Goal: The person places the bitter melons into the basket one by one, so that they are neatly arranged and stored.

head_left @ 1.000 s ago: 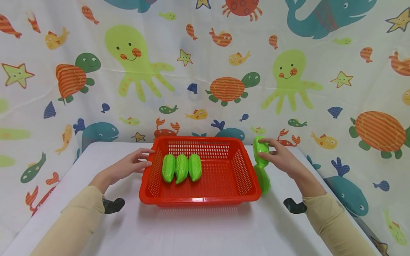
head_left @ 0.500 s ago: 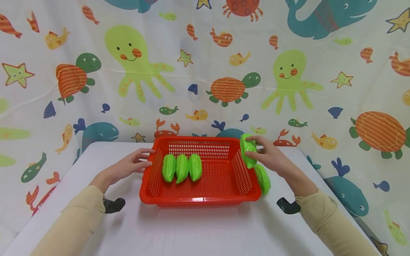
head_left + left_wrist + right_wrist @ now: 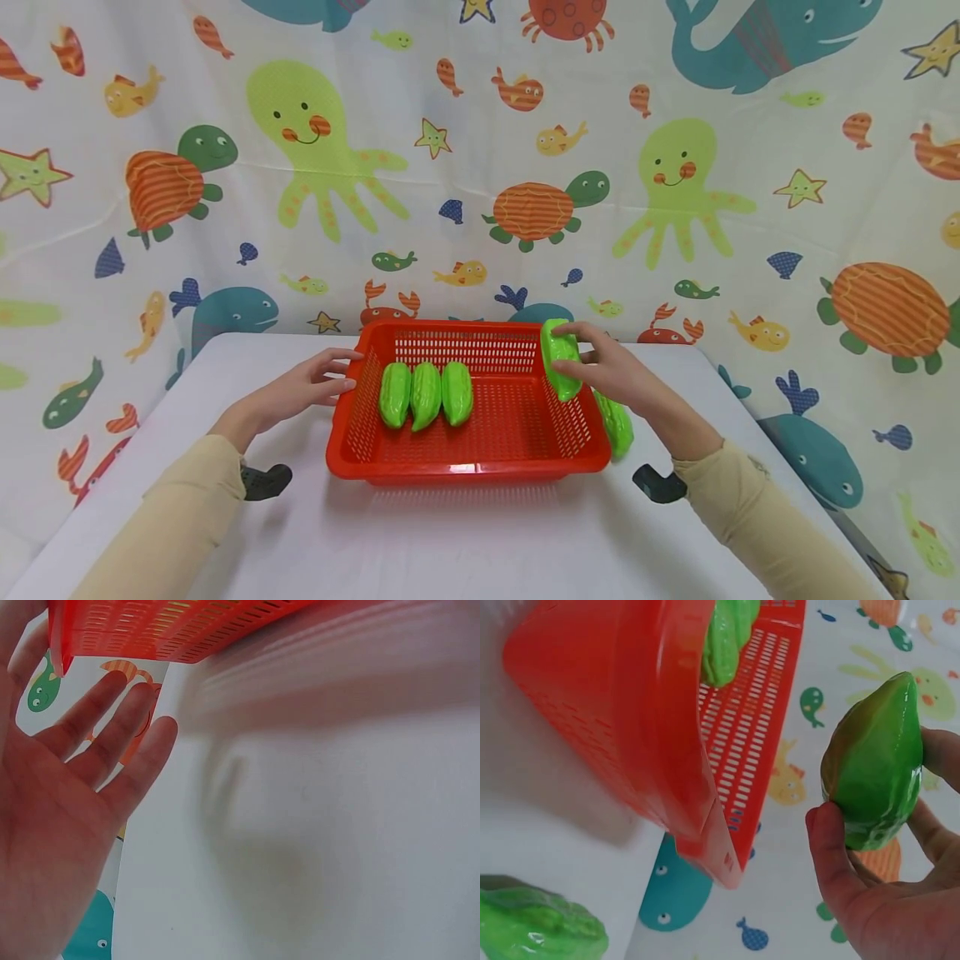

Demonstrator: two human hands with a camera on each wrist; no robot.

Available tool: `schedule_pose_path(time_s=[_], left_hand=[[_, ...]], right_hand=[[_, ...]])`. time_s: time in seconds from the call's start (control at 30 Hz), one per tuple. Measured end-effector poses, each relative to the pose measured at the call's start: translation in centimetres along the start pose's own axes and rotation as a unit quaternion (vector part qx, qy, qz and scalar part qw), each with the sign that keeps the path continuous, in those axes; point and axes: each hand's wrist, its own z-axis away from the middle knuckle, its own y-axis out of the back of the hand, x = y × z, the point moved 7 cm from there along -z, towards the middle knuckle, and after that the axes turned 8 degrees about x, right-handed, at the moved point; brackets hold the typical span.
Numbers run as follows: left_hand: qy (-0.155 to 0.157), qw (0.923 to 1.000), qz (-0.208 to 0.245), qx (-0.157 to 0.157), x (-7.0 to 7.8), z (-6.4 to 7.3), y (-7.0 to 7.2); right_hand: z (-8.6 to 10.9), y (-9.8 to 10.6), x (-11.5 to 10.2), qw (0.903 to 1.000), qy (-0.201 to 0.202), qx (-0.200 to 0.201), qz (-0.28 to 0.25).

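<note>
Glossy green and ridged, a bitter melon [image 3: 559, 362] was up in the grasp of the person's right hand [image 3: 613, 364], over the right-hand side of the red plastic basket [image 3: 408, 468]. Taking twelve o'clock as straight ahead of the person, it sat between two and three from the basket's middle, and the right wrist view showed it apart from the wall. Its long axis leaned, upper end toward eleven, lower end toward five.

To my eye, the move hinged on one offset: the row of three bitter melons [image 3: 426, 396] in the basket lay between eight and nine o'clock from those fingers, long axes near twelve-to-six. The right hand was the nearer to the held piece.

That hand pointed toward ten, thumb on the melon's near side and fingers beyond, the beige sleeve [image 3: 738, 517] trailing toward five. The left hand [image 3: 292, 388] was at the basket's nine o'clock rim, fingers loosely extended and spread, gripping nothing that I could make out.

Just outside the right wall, between three and four, a fifth bitter melon [image 3: 617, 427] lay partly hidden on the white table [image 3: 480, 550].
</note>
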Motion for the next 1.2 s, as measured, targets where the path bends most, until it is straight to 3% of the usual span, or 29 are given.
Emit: schedule_pose_path(time_s=[0.33,0.8,1.2], left_hand=[[0.005,1.0000,0.004,-0.002,0.1,-0.1,0.0],[0.003,1.0000,0.003,0.000,0.1,0.2,-0.1],[0.006,1.0000,0.002,0.002,0.2,0.3,-0.1]], right_hand=[[-1.3,-1.9,-1.5,0.9984,0.045,-0.034,0.000],[-3.9,-5.0,-2.7,0.9954,0.050,-0.058,0.058],[-5.7,-6.8,-2.4,0.9888,0.037,-0.062,0.131]])
